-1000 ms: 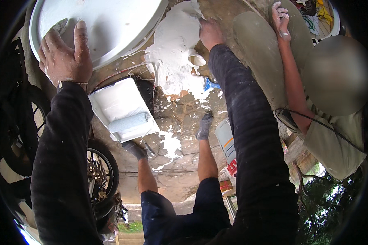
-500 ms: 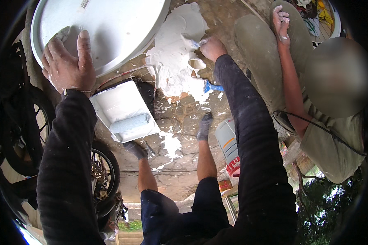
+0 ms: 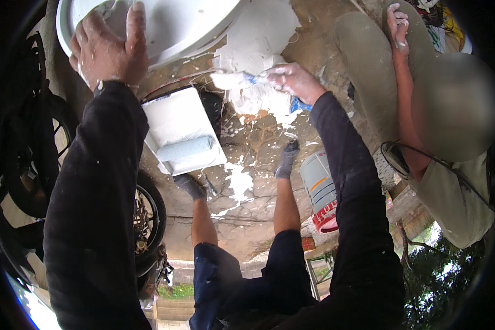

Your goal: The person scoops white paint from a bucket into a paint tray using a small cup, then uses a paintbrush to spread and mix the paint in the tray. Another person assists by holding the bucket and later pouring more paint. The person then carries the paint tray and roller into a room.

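My left hand rests on a large round white disc with a raised rim, its fingers apart. Paint specks cover the skin. In my right hand, smeared with white, is a paintbrush whose paint-loaded bristles point left, towards the disc. A blue patch shows between the bristles and my fingers. Behind and below that hand, a second brush with a blue handle lies on the ground, partly hidden. A thick white paint puddle spreads beyond the brush, beside the disc.
A white paint tray holds a pale roller left of my feet. Near my right foot lies a grey and red bucket. Another person sits at the right, one hand paint-marked. A motorcycle wheel stands at the left.
My right hand has lifted the paintbrush from the puddle and swung its bristles left towards the disc. The whole view has shifted, so the disc sits higher. My left hand stays on it.
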`<state>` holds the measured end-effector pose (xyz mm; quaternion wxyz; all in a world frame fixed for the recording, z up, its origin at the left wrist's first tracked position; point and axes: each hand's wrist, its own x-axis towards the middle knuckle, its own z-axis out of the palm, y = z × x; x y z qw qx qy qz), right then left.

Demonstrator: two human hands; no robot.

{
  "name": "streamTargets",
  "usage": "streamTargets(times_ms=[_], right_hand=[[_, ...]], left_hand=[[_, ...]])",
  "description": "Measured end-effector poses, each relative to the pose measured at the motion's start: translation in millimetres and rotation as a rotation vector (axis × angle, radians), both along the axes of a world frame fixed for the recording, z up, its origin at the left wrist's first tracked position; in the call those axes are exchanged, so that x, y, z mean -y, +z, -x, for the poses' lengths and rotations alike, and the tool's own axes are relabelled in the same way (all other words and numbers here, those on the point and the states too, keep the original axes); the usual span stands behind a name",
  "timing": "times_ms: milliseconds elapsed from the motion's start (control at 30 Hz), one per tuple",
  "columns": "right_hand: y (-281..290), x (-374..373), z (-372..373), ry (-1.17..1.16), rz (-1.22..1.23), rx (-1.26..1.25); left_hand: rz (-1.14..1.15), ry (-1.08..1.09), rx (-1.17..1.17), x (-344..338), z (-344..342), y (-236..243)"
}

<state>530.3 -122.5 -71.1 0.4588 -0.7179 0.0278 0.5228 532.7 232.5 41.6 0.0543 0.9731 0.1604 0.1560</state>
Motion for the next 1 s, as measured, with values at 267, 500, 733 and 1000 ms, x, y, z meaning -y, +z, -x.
streamTargets(times_ms=[267, 500, 733, 1000], right_hand=[[1.3, -83.8, 166.8, 0.696, 0.011, 0.885], [0.5, -71.7, 189.7, 0.721, 0.112, 1.012], [30.0, -66.9, 173.5, 0.651, 0.23, 0.905], [46.1, -23.8, 51.1, 0.116, 0.448, 0.857]], left_hand=[[0.018, -0.016, 0.007, 5.8, -3.6, -7.4], [0.061, -0.01, 0.043, 15.9, -0.4, 5.6], [-0.009, -0.016, 0.08, -0.8, -1.6, -2.8], [0.028, -0.008, 0.028, 0.5, -1.3, -3.7]])
